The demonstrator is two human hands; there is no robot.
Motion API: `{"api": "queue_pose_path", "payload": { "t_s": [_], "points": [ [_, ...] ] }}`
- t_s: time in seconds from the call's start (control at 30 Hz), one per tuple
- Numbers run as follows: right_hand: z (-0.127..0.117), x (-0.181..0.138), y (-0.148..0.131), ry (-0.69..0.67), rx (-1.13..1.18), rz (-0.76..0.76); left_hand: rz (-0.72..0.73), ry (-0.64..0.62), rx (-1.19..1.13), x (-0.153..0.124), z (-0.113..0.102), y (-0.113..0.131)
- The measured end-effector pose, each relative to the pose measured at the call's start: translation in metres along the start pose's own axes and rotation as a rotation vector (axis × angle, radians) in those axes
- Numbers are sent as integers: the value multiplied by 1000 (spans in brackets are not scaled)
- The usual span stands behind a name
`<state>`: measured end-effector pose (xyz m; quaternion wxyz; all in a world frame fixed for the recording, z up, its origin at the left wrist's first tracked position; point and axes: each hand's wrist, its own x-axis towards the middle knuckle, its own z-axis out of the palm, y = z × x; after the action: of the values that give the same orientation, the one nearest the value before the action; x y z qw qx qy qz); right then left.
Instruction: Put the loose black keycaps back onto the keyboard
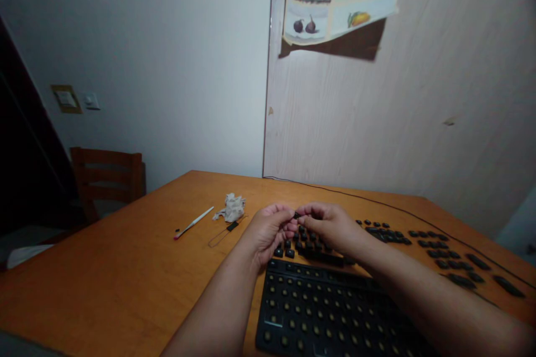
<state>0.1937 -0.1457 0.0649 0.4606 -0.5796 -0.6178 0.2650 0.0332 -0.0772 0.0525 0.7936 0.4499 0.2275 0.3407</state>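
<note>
Between the fingertips of both hands is a small black keycap [296,215], mostly covered by the fingers. My left hand [271,227] pinches it from the left. My right hand [329,225] closes on it from the right, thumb and forefinger together. Both hands are above loose black keycaps [310,242] lying in rows on the table. Nearer to me lies a black keyboard [318,307] with its keycaps off, showing rows of pale round key stems. My right forearm covers part of its right side.
More loose keycaps [444,254] are spread at the right. A black cable [360,194] runs along the table's back. To the left lie a crumpled grey tissue [233,207], a wire keycap puller [231,227] and a white toothbrush-like stick [195,223]. A wooden chair [109,175] stands beyond the table [125,279].
</note>
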Motion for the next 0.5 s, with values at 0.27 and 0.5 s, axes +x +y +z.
{"api": "queue_pose_path", "payload": {
  "t_s": [0.27,0.5],
  "points": [
    [-1,-11,-9,25,150,120,-71,-49,-44,-1,1,2],
    [0,-15,-7,44,184,131,-79,-54,-37,0,-1,0]
  ]
}}
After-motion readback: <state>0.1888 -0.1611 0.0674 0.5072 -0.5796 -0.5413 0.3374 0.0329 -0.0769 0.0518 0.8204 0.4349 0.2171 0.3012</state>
